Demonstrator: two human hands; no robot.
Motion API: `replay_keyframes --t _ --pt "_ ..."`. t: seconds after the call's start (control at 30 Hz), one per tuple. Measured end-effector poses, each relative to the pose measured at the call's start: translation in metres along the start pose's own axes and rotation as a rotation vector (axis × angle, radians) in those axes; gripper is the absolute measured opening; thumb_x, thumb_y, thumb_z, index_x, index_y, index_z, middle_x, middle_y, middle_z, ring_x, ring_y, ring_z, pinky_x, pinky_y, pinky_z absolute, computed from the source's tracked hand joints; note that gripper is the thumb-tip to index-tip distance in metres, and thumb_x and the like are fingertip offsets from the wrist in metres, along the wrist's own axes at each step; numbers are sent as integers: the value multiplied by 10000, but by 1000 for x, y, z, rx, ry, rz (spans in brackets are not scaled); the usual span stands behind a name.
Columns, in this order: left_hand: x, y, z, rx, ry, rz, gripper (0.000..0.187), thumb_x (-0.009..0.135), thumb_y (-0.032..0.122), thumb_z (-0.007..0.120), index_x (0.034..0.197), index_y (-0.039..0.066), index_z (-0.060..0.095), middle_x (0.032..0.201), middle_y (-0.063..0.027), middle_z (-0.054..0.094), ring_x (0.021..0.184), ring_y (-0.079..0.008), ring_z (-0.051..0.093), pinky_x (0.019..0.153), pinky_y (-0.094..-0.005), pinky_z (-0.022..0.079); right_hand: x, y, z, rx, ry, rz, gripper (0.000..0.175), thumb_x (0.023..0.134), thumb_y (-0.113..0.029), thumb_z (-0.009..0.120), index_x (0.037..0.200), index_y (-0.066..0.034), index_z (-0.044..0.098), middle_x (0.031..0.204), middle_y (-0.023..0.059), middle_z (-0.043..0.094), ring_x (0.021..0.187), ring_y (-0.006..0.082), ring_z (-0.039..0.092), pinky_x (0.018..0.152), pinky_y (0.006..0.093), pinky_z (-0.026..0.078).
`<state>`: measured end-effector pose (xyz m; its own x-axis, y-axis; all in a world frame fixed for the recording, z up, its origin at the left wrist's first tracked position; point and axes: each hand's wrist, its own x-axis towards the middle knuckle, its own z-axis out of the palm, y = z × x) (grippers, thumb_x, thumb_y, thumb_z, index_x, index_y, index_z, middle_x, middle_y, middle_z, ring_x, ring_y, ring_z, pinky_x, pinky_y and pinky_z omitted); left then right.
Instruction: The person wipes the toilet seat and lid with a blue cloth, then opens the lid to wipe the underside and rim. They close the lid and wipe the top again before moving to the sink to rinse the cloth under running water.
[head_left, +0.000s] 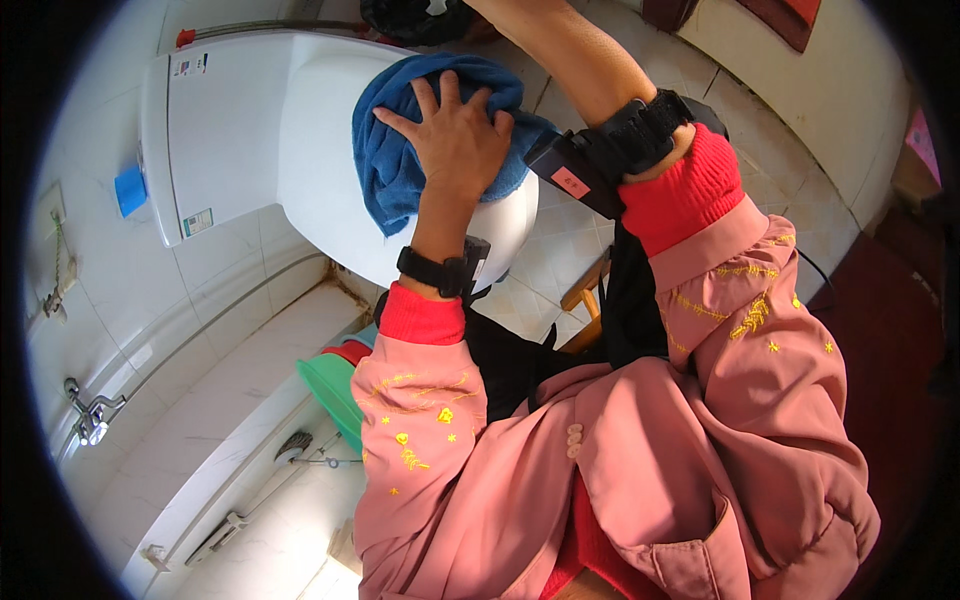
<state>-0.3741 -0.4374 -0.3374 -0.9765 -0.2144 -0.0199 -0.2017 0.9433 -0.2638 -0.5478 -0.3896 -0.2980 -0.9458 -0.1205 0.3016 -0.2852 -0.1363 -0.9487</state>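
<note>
My left hand (454, 139) lies spread flat on a crumpled blue cloth (390, 176), with its fingers apart and pressing on the fabric. The cloth covers part of the closed white lid of a toilet (330, 97). My right forearm reaches up past the cloth's right side and leaves the picture at the top, so my right hand is out of view. Black straps with small boxes sit on both wrists, over red cuffs and pink sleeves.
A toilet tank (225, 127) stands left of the lid. A blue object (130, 191) is by the tiled wall. A green plastic basin (330, 390) sits near my left sleeve. A metal tap (91, 420) is at lower left. A black bag (412, 21) lies at the top.
</note>
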Motion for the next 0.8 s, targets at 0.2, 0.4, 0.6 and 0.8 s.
replay_keyframes --t 0.2,0.4,0.6,0.8 --pt "-23 8 -14 -74 -41 180 391 774 382 654 1123 210 695 1331 -57 521 1349 -359 330 1024 -767 -18 0 2 11 -49 13 -45 278 897 -201 466 896 -34 688 803 141 693 823 351 657 764 433 522" --pt "-58 24 -27 -262 25 329 299 737 296 682 967 108 710 1145 -47 615 1264 -321 436 1050 -755 48 2 8 6 -90 -18 -43 278 893 -217 476 912 -40 689 804 138 695 823 347 660 772 432 523" --pt "-105 25 -34 -322 -35 417 246 679 245 716 887 123 662 1216 -11 541 1309 -257 402 1043 -747 166 5 10 6 -65 -41 -3 272 886 -222 485 921 -52 694 808 135 700 828 334 668 780 425 523" --pt "-159 10 -32 -324 -82 477 192 727 215 685 902 143 655 1258 11 530 1345 -231 372 1051 -737 184 1 -5 -5 -53 -202 157 301 917 -228 476 1028 -32 676 857 132 705 742 296 666 741 410 528"
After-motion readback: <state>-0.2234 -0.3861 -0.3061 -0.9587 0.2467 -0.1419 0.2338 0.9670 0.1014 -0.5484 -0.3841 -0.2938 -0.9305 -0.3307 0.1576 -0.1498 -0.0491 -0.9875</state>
